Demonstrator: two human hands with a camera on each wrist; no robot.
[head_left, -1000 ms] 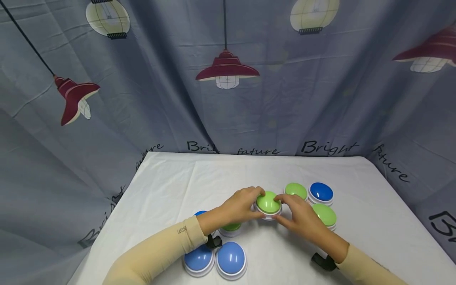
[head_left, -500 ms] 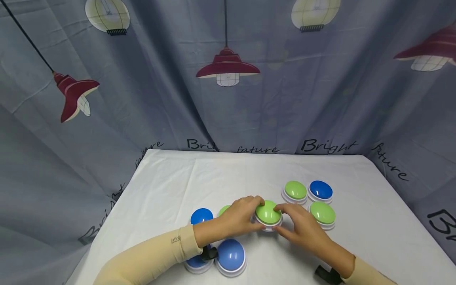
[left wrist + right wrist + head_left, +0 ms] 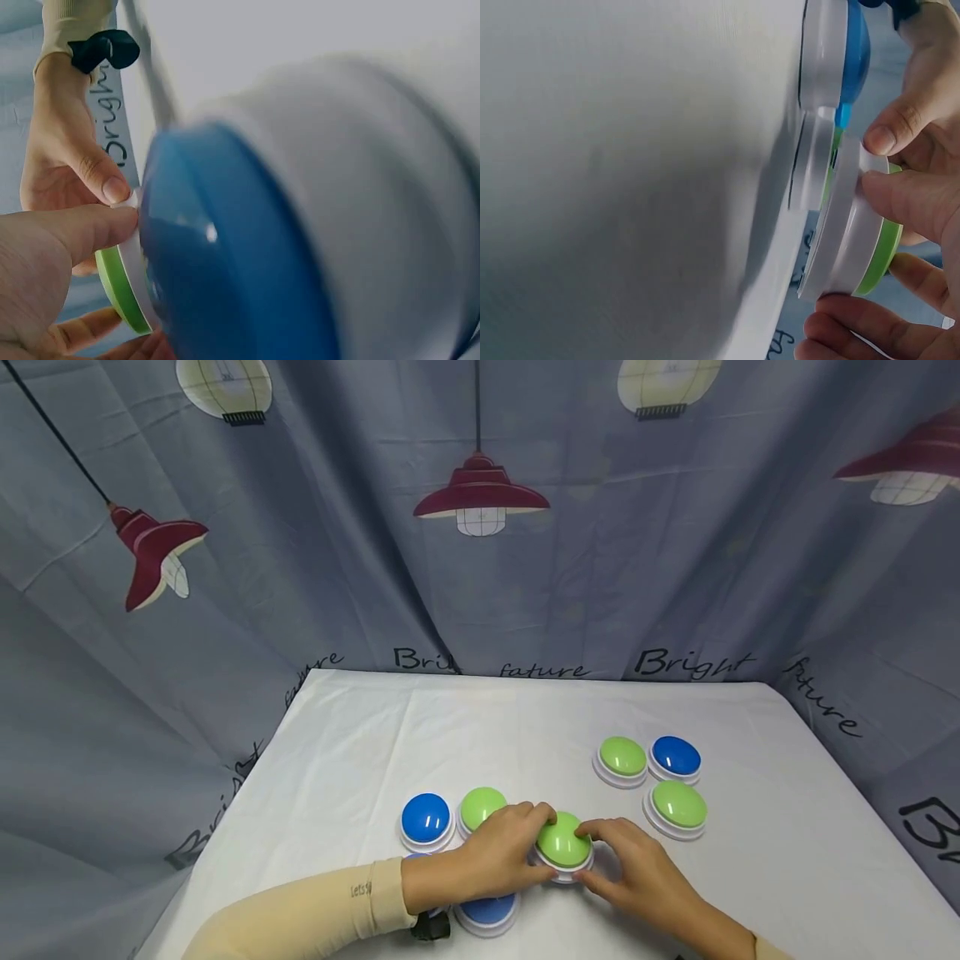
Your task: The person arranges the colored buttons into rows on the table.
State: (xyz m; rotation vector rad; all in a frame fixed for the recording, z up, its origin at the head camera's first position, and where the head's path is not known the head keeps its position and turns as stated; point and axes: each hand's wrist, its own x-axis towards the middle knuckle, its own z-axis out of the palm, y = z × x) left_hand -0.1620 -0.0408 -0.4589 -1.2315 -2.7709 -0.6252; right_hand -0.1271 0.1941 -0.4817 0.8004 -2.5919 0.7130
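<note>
Between my two hands is a green dome push button (image 3: 564, 841) with a round white base. My left hand (image 3: 502, 852) grips its left side, thumb low at the base and fingers at the dome. From the other side my right hand (image 3: 647, 870) pinches it in the same way. The right wrist view shows the base of this green button (image 3: 847, 225) held close over the white cloth, both thumbs on its rim. A blue push button (image 3: 225, 240) fills much of the left wrist view, right beside my left hand.
On the left stand a blue button (image 3: 425, 817), a green button (image 3: 482, 804) and a blue button (image 3: 487, 912) partly under my left hand; another is mostly hidden by the wrist. Farther right sit two green buttons (image 3: 678, 804) and a blue button (image 3: 677, 755). A printed curtain (image 3: 525, 593) hangs behind the white-covered table (image 3: 480, 727).
Both hands have brought the green button toward me, down the head view. The blue and green buttons at the back of the left group have come out from behind my left arm.
</note>
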